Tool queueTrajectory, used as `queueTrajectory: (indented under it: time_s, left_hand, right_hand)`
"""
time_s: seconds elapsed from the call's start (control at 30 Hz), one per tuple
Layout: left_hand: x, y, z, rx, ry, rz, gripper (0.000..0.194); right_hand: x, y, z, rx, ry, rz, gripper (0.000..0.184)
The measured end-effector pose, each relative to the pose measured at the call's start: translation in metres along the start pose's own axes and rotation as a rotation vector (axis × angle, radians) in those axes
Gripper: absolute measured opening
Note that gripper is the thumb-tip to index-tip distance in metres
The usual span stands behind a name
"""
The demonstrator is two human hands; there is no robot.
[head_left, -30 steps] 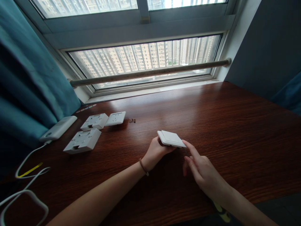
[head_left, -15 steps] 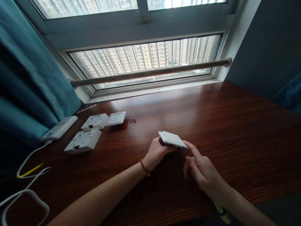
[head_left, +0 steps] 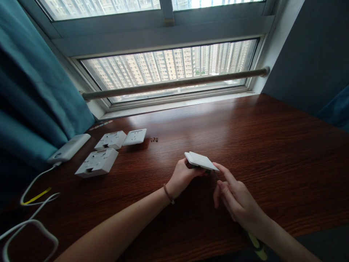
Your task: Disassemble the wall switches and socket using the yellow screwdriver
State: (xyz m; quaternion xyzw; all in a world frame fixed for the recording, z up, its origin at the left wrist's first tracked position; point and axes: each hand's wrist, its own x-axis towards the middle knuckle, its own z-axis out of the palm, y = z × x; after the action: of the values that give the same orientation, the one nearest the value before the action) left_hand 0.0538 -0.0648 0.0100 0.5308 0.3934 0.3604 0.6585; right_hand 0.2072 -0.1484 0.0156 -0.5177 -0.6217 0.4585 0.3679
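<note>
My left hand (head_left: 183,174) is closed around the underside of a white wall switch (head_left: 201,161), which is tilted above the table. My right hand (head_left: 236,198) grips a screwdriver (head_left: 257,246); its yellow-green and black handle end shows below the wrist. The thin shaft reaches from my fingers toward the switch's lower right edge, and its tip is hidden. My right index finger rests against that edge. Left of my hands lie a white socket panel (head_left: 135,137), two white mounting boxes (head_left: 97,163) and several small screws (head_left: 154,139).
A white power bank (head_left: 69,148) with a white cable (head_left: 35,182) and yellow tie (head_left: 36,196) lies at the left by the blue curtain (head_left: 54,83). The brown wooden table (head_left: 245,123) runs up to the window, where a metal bar (head_left: 174,84) crosses.
The switch and both hands have shifted very slightly right, and the switch tilts a little more. The right fingers have moved slightly around the screwdriver. The other objects stay put.
</note>
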Motion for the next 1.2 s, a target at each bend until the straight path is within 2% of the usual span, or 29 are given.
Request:
queueTrajectory:
  time_s: [0.4, 0.63, 0.97, 1.13, 1.2]
  left_hand:
    - [-0.001, 0.001, 0.001, 0.013, 0.003, 0.0, 0.032]
    - [0.0, 0.0, 0.002, 0.004, 0.053, -0.026, 0.034]
    - [-0.002, -0.006, 0.002, -0.019, 0.169, 0.032, 0.034]
    - [-0.008, -0.004, 0.005, 0.043, 0.176, 0.086, 0.034]
    - [-0.009, -0.004, 0.006, 0.05, 0.169, 0.093, 0.037]
  right_hand:
    - [0.0, 0.003, 0.003, -0.03, 0.021, -0.004, 0.04]
    - [0.002, 0.002, 0.003, -0.067, 0.043, 0.003, 0.039]
    - [0.008, -0.01, 0.022, 0.013, 0.183, 0.043, 0.038]
    - [0.013, -0.01, 0.026, 0.079, 0.341, 0.084, 0.025]
    - [0.01, -0.011, 0.026, 0.142, 0.333, 0.096, 0.025]
